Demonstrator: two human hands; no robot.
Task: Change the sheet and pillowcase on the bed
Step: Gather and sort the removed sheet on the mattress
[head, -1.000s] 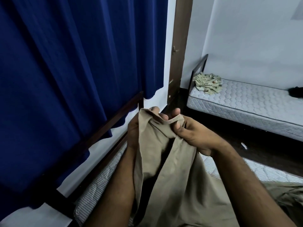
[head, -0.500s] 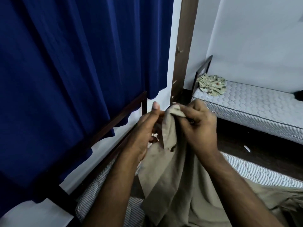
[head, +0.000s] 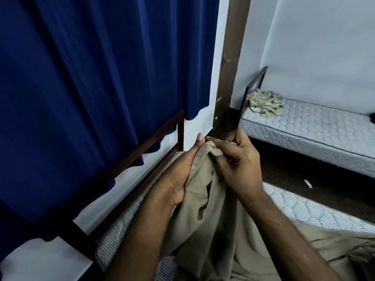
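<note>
A tan sheet hangs bunched between both my hands and trails down to the right over the near mattress. My right hand pinches the sheet's top corner with curled fingers. My left hand holds the fabric just below that corner, thumb raised along its edge. The near mattress is bare, quilted on top and striped on its side, and it sits in a dark wooden bed frame against the wall.
A dark blue curtain hangs close on the left. A second bare mattress stands at the back right with a crumpled patterned cloth on its head end. Dark floor lies between the beds. A brown door frame rises behind.
My hands have worked along the sheet's edge and drawn its corner up. The left hand shifted from behind the fabric to its left side, and the view moved slightly left.
</note>
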